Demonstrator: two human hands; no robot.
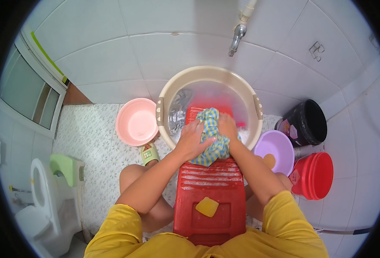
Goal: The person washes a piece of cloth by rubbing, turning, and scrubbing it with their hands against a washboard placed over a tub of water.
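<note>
Glossy white wall tiles (91, 47) curve around a floor (97, 133) patterned in grey and white. Before you, a smooth red plastic washboard (181, 189) with soapy ridges leans into a round beige plastic basin (211, 72) of cloudy water. A crumpled blue-and-yellow checked cloth (210, 150) lies bunched on those ridges. Your left hand (190, 139) has its grip partly closed on it, thumb across the folds; your right hand (227, 127) curls tighter around its other side. A flat yellow soap bar (207, 207) sits nearer you.
</note>
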